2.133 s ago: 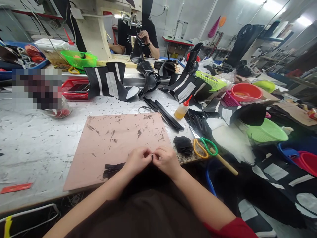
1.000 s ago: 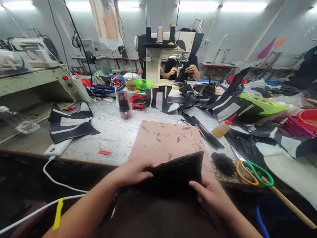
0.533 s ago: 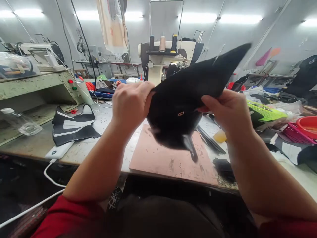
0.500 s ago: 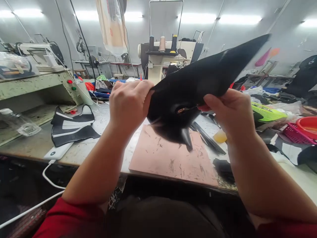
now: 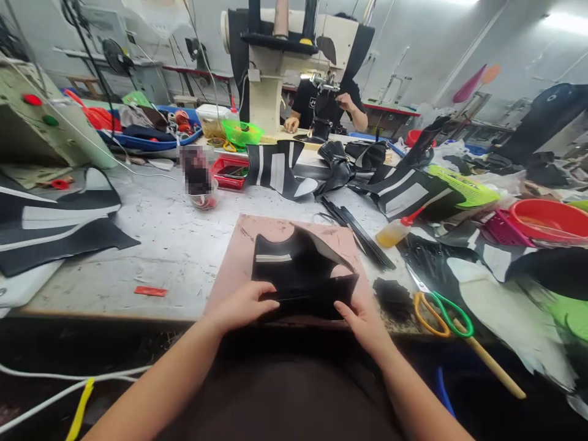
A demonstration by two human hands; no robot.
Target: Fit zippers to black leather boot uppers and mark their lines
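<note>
A black leather piece, partly folded, lies on the pinkish board in front of me. Its near edge is turned up, and a pale strip shows on its left part. My left hand grips that near edge at the left, thumb and fingers closed on it. At the right end my right hand pinches the same piece, its thumb on top and the other fingers partly hidden. Thin black strips lie beside the board's right edge.
Scissors with orange and green handles rest at the right table edge, near a glue bottle. Cut black pieces lie behind the board. A sewing machine stands farther back, with a co-worker behind it.
The black leather piece has come down from mid-air onto the board, and both hands have lowered with it. The view has tilted downward, bringing the scissors and the co-worker into sight.
</note>
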